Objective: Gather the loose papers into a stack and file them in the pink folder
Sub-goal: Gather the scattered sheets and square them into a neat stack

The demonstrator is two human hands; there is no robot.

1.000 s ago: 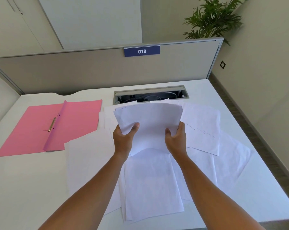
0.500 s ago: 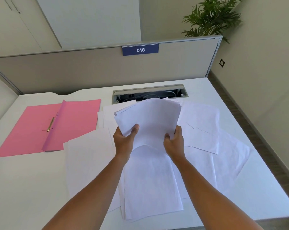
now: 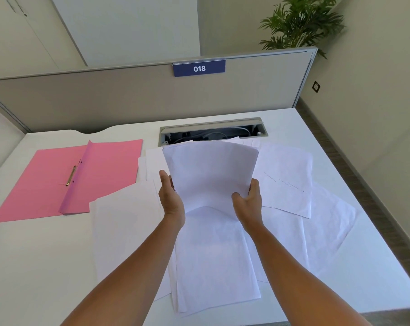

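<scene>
We are holding a stack of papers (image 3: 211,175) above the desk (image 3: 34,267), our left hand (image 3: 172,198) and right hand (image 3: 247,203) each gripping a bottom corner. The pink folder (image 3: 58,180) is lying open to our left, well apart from both hands.

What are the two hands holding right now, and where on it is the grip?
A stack of papers, lifted above the desk: left hand on its lower left edge, right hand on its lower right corner.
</scene>
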